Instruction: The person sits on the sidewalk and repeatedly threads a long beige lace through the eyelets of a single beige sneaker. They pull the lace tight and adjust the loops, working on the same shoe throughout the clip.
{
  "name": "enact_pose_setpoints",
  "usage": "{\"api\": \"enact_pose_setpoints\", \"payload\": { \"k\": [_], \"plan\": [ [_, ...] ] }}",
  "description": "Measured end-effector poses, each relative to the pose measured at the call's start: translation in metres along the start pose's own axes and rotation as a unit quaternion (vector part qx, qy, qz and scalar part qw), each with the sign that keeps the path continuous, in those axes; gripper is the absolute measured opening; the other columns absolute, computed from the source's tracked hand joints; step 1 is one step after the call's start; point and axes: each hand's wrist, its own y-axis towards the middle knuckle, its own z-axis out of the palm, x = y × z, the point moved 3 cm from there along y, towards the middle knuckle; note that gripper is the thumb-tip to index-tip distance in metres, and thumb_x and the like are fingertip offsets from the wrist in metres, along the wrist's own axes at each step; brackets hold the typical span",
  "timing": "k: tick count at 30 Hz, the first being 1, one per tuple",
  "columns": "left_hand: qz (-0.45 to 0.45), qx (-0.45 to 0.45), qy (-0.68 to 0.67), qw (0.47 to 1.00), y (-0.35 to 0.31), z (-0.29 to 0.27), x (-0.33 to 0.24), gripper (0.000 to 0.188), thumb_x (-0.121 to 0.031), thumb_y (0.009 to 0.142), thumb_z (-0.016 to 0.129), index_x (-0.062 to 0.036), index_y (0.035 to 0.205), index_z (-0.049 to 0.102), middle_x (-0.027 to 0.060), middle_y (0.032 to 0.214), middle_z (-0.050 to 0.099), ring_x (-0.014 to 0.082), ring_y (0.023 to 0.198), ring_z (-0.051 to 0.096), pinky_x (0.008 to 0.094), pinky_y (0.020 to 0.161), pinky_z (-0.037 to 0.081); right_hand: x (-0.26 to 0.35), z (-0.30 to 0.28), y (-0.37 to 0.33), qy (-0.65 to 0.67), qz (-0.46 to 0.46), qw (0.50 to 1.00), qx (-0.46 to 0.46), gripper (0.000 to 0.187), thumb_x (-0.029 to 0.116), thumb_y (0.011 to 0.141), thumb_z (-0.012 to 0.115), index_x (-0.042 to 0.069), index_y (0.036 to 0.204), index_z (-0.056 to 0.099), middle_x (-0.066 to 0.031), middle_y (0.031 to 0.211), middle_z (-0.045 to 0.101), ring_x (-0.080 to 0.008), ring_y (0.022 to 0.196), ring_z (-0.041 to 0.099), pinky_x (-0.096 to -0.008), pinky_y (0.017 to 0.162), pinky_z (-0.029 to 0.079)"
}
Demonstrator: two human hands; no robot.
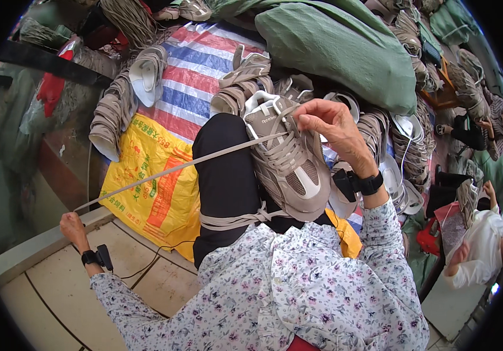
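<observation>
A grey-beige sneaker (289, 158) with white trim and mesh panels rests on my lap, toe toward me, its laces crossed over the tongue. From its eyelets a flat beige shoelace (216, 155) stretches taut to the lower left. My left hand (74, 230) is closed in a fist round that lace's far end, out over the floor. At the sneaker's collar my right hand (339, 131) pinches thumb and forefinger together on a short bit of lace beside the upper eyelets. A bundle of beige laces (234, 221) is tied across my thighs.
Nested stacks of shoe uppers (111, 117) stand left, with more shoes (243, 82) beyond my knee. A yellow printed sack (152, 181) and a striped sheet (187, 82) cover the floor. Behind lies a green sack (333, 50). Another person (480, 245) sits at the right.
</observation>
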Motion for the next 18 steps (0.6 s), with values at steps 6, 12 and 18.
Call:
{"api": "enact_pose_setpoints", "payload": {
  "k": [6, 12, 18],
  "plan": [
    [-0.035, -0.134, -0.102, 0.985, 0.041, -0.06, -0.03, 0.022, -0.024, 0.088, 0.06, -0.0042, 0.088, 0.07, 0.0158, 0.072, 0.066, 0.0312, 0.067, 0.064, 0.0409, 0.065, 0.05, -0.002, 0.013, -0.008, -0.036, -0.039, 0.998, 0.024, 0.014, 0.013, 0.092, 0.068, 0.003, 0.1, 0.073, 0.0008, 0.088, 0.068, -0.0062, 0.076, 0.058, -0.0213, 0.069, 0.049],
    [-0.029, -0.24, -0.106, 0.965, 0.101, -0.163, -0.027, 0.025, -0.029, 0.09, 0.063, -0.009, 0.1, 0.072, 0.0025, 0.07, 0.062, 0.0122, 0.064, 0.055, 0.031, 0.063, 0.048, 0.023, 0.037, 0.003, -0.284, -0.221, 0.932, 0.04, 0.016, 0.004, 0.079, 0.072, 0.001, 0.095, 0.07, -0.007, 0.087, 0.067, -0.023, 0.083, 0.058, -0.0348, 0.077, 0.046],
    [-0.042, -0.295, -0.17, 0.939, 0.121, -0.241, -0.041, 0.028, -0.03, 0.093, 0.062, -0.0084, 0.108, 0.072, -0.0013, 0.08, 0.067, 0.0084, 0.073, 0.06, 0.0257, 0.069, 0.048, 0.021, 0.047, 0.006, -0.343, -0.282, 0.893, 0.073, 0.015, 0.01, 0.084, 0.072, 0.002, 0.095, 0.07, -0.0088, 0.087, 0.068, -0.0262, 0.085, 0.059, -0.0379, 0.079, 0.047]
  ]
}}
